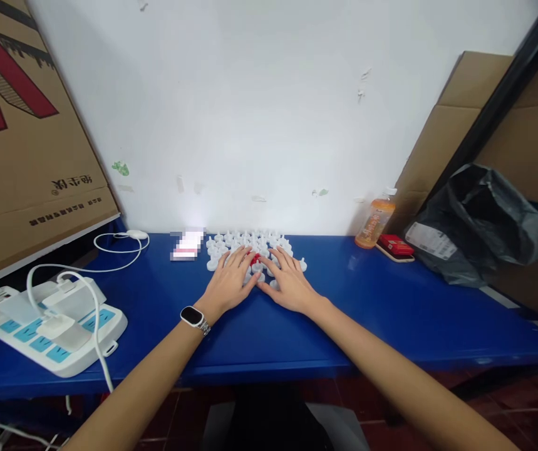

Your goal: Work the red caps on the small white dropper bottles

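Several small white plastic pieces [250, 240], each with a round base and a thin upright stem, stand in a cluster on the blue table [259, 338] against the wall. Something red [255, 258] shows among them, partly covered by fingers. Over the left part of the cluster my left hand [233, 279] lies palm down with its fingers stretched out, a watch [192, 316] on its wrist. My right hand [291, 282] rests likewise over the right part, fingers spread, its thumb close to the left thumb. Pieces under both palms are hidden.
At the left sit a white power strip [113, 332] with plugs and cables, and a large cardboard box [19, 169]. A blurred-out pale item [188, 244] lies near the wall. To the right are an orange drink bottle [376, 220], a red packet [396, 245] and a grey plastic bag [475, 232].
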Action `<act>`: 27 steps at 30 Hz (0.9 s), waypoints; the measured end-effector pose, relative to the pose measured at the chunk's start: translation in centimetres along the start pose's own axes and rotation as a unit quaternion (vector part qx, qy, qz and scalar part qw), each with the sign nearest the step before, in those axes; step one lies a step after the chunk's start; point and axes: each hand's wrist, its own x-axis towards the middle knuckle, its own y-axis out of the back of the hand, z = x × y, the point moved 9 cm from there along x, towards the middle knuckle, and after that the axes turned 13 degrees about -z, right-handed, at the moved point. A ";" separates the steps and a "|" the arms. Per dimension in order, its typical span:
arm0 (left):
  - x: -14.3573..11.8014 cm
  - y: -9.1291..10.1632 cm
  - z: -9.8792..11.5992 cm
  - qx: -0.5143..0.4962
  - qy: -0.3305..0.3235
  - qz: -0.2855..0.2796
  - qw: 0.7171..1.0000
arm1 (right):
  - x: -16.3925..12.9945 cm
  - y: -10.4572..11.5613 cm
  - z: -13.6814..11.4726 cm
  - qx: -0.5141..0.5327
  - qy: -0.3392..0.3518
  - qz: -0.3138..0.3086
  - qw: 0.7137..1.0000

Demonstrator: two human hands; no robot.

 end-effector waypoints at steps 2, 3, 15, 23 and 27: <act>0.4 -0.1 0.0 0.002 -0.010 0.005 1.000 | 0.6 -0.4 0.3 0.015 0.006 -0.008 1.000; 0.6 0.0 0.0 0.001 -0.013 0.008 1.000 | 0.8 -0.4 0.3 0.020 0.011 -0.009 1.000; 2.7 0.0 -0.4 -0.016 -0.069 0.013 0.997 | 3.4 -0.9 1.3 0.013 0.040 -0.028 0.999; 2.6 1.6 -1.0 -0.055 -0.074 0.044 0.995 | 3.1 0.6 1.0 0.067 0.057 0.020 0.996; 1.2 3.3 -1.8 -0.096 -0.040 0.061 0.993 | 1.6 2.6 0.7 0.111 0.037 0.092 0.989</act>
